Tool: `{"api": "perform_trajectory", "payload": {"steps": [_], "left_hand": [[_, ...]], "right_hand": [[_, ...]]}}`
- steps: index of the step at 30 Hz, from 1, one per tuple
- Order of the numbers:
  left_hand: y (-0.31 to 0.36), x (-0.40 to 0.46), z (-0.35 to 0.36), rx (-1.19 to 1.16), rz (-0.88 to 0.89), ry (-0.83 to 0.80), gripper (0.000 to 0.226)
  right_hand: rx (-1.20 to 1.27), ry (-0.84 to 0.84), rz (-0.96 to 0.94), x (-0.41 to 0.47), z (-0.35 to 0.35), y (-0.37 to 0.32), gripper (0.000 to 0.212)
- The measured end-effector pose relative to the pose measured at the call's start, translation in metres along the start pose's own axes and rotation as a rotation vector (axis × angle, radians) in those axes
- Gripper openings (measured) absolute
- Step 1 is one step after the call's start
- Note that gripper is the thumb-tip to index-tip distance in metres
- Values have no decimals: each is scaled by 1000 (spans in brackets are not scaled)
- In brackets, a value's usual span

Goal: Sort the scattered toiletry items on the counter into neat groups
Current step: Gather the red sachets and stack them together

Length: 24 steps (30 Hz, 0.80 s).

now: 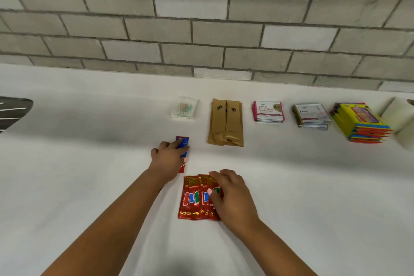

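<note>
On the white counter (89, 163), my left hand (167, 160) holds a small blue and red sachet (183, 144), fingers curled over it. Just below it, my right hand (233, 197) rests on a fanned stack of red foil sachets (193, 199), thumb and fingers curled on their right part. Further back lies a row of groups: a clear pack of cotton buds (184, 108), brown paper sleeves (225, 123), a pink-edged Dove sachet stack (267, 111), a grey Dove sachet stack (311, 116) and a yellow packet stack (360, 122).
A grey tiled wall (201, 29) rises behind the counter. A white paper roll (401, 119) stands at the far right beside the yellow stack. A dark metal object (13, 112) juts in at the left edge.
</note>
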<state>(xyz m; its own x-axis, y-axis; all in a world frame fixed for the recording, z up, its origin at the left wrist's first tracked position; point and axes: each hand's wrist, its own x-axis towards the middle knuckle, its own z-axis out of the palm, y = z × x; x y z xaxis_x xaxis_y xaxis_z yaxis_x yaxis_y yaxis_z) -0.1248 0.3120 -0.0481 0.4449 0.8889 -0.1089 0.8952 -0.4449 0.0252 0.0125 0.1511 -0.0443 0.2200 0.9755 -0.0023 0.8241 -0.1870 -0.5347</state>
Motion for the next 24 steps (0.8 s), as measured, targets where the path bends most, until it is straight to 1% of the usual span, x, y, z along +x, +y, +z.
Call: {"api": "perform_trajectory", "payload": {"steps": [3, 6, 12, 17, 18, 21, 24], "left_hand": [[-12, -24, 4, -30, -26, -21, 45], [-20, -51, 8, -67, -60, -23, 45], [-8, -99, 15, -153, -98, -17, 48], [13, -111, 17, -167, -76, 3, 48], [16, -113, 17, -181, -74, 5, 49], [25, -120, 19, -267, -68, -22, 53], [30, -125, 24, -199, -17, -86, 56]], "right_hand": [[-74, -130, -70, 0, 7, -3, 52], [-134, -188, -92, 2, 15, -3, 53], [-193, -158, -112, 3, 24, -3, 54], [-220, -151, -128, 0, 27, -8, 59], [-222, -145, -138, -1, 28, -9, 62], [-211, -101, -192, -2, 32, -10, 85], [-233, -121, -218, -1, 37, -12, 88]]}}
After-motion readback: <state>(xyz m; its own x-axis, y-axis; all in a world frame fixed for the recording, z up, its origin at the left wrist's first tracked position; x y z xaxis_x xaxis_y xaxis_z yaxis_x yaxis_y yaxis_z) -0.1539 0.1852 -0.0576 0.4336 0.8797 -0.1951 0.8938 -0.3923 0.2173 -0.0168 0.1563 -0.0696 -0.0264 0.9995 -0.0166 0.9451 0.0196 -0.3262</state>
